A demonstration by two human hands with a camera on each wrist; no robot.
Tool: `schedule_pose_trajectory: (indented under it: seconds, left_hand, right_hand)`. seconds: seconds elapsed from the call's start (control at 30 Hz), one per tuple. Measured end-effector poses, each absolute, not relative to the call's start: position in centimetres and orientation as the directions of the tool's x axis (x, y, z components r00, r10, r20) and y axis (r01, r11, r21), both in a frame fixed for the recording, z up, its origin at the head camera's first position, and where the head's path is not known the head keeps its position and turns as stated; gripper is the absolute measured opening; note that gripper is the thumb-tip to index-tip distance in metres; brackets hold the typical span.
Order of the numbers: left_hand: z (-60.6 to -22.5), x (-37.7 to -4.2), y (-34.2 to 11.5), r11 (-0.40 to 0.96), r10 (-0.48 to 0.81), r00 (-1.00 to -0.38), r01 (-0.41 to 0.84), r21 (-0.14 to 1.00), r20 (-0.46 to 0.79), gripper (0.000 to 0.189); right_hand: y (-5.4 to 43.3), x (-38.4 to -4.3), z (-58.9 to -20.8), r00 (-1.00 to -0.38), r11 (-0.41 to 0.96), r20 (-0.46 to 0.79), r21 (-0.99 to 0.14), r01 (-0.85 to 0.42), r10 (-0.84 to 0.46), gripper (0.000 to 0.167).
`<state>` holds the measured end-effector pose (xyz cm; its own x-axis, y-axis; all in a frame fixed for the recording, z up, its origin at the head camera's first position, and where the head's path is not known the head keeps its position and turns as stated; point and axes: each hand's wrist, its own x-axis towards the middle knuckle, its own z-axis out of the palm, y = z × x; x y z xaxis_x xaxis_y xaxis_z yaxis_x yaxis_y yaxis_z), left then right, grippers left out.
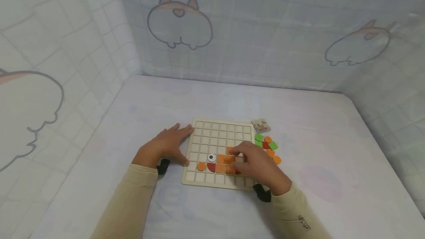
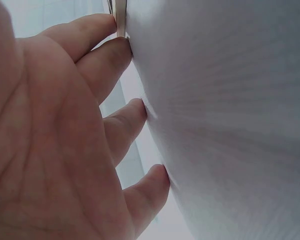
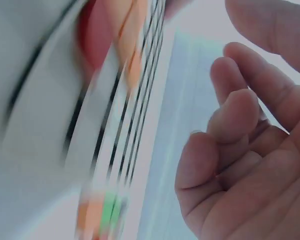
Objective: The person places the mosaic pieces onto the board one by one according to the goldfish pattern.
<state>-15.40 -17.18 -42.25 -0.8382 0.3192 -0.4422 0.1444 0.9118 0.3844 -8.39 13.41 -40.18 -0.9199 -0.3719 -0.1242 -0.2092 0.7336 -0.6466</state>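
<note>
A pale gridded board (image 1: pixel 214 134) lies flat on the table. In its lower rows sit an orange disc (image 1: pixel 201 166), a white eye disc (image 1: pixel 211 157), a red rounded piece (image 1: pixel 211 167) and several orange squares (image 1: pixel 220 168). My left hand (image 1: pixel 164 144) is spread at the board's left side; thumb and forefinger touch its edge, and other fingertips (image 2: pixel 157 175) rest on the table. Over the board's right part hovers my right hand (image 1: pixel 257 161), thumb and forefinger apart. Nothing shows between its loosely bent fingers (image 3: pixel 235 115). It covers some cells and part of a second red piece (image 1: pixel 237 172).
Right of the board lie loose pieces: green squares (image 1: pixel 273 145), orange discs (image 1: pixel 277 160), an orange square (image 1: pixel 270 153) and a red piece (image 1: pixel 266 145). A small patterned card (image 1: pixel 261 125) is beside the board's upper right corner. Walls of printed cloth (image 1: pixel 249 40) enclose the table.
</note>
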Motion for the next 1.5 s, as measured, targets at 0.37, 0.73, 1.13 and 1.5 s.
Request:
schedule_pose_trajectory:
  seconds: [0.37,0.73,1.13,1.5]
  left_hand:
    - [-43.1,-14.7,-18.9,0.920,0.270,-0.848,0.087,0.383,-0.456,0.124]
    - [-43.7,-14.3,-19.4,0.912,0.283,-0.853,0.098,0.399,-0.438,0.124]
    - [-42.9,-15.3,-18.6,0.909,0.306,-0.850,0.128,0.396,-0.428,0.125]
    - [-42.6,-15.4,-17.9,0.907,0.334,-0.845,0.167,0.387,-0.418,0.123]
  right_hand:
    - [21.0,-8.7,-42.2,-0.962,0.846,-0.273,-0.518,0.129,-0.021,0.042]
    - [21.8,-8.4,-43.4,-0.963,0.855,-0.270,-0.495,0.153,0.015,0.037]
    - [13.8,-7.7,-39.7,-0.970,0.806,-0.136,-0.585,-0.087,-0.204,0.027]
    - [4.3,-10.2,-40.5,-0.849,0.762,-0.126,-0.522,-0.384,-0.514,0.022]
